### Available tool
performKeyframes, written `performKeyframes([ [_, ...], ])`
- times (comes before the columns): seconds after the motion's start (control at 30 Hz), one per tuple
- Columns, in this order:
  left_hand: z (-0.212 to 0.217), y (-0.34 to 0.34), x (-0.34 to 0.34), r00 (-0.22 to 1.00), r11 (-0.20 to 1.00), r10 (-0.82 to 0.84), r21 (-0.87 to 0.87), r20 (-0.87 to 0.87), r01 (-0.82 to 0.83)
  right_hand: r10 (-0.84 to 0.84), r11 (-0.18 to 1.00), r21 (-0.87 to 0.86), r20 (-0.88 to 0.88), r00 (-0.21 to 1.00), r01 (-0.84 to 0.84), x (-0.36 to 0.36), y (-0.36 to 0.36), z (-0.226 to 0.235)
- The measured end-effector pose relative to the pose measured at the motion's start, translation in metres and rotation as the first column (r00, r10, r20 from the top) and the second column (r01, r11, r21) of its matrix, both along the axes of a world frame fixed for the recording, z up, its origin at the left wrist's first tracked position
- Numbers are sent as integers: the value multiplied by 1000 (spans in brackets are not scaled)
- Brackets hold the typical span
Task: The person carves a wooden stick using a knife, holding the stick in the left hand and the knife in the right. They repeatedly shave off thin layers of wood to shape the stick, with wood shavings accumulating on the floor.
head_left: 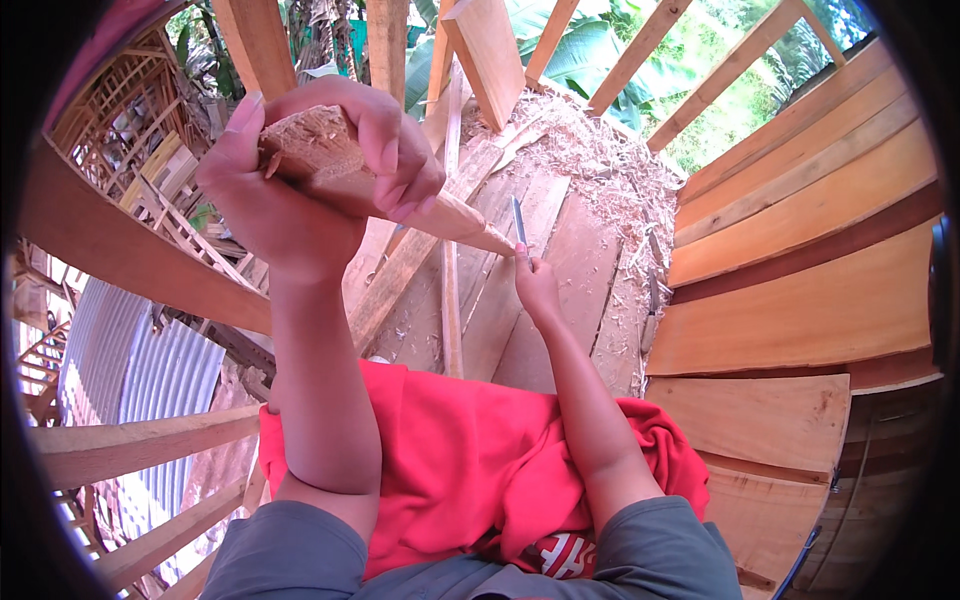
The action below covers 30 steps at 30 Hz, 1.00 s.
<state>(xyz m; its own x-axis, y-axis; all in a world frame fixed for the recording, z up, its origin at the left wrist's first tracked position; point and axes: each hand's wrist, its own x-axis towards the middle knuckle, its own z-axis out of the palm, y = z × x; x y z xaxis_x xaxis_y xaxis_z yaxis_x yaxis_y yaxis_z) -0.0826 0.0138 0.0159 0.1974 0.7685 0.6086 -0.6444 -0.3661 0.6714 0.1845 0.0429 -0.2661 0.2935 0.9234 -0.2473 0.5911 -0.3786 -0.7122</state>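
Note:
My left hand point(288, 218) is raised close at the upper left, its fingers wrapped round the thick end of a carved piece of wood point(452, 220). The wood's rough-cut end faces me, and its body narrows as it runs away to the right. Farther off, my right hand point(538, 288) is closed on a knife point(518, 220) whose thin blade points up and away. The narrow tip of the wood reaches the right hand's fingers; whether it touches the blade I cannot tell. Most of the knife's handle is hidden in my grip.
A red cloth point(450, 430) covers my lap. Wood shavings point(610, 165) lie heaped on the plank floor point(575, 275) at the far side. A long beam point(420, 265) and a thin strip cross the floor. Board walls point(800, 310) stand right; railing posts and corrugated metal sheets point(165, 365) are left.

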Motion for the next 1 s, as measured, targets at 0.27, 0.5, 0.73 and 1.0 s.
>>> performKeyframes([
  [0.27,3,1,5,1000,999,-8,42,8,8,-285,909,-416,-592,754,17,1,6,18],
  [0.5,4,-1,6,1000,999,11,30,2,-11,-334,865,-471,-798,501,-173,13,11,9],
  [0.73,0,0,-3,1000,1000,-15,-13,18,15,-197,925,-230,-971,138,-302,14,2,28],
  [1.0,-3,-2,-5,997,997,62,-51,55,-59,61,227,933,-301,952,281,53,-3,137],
])
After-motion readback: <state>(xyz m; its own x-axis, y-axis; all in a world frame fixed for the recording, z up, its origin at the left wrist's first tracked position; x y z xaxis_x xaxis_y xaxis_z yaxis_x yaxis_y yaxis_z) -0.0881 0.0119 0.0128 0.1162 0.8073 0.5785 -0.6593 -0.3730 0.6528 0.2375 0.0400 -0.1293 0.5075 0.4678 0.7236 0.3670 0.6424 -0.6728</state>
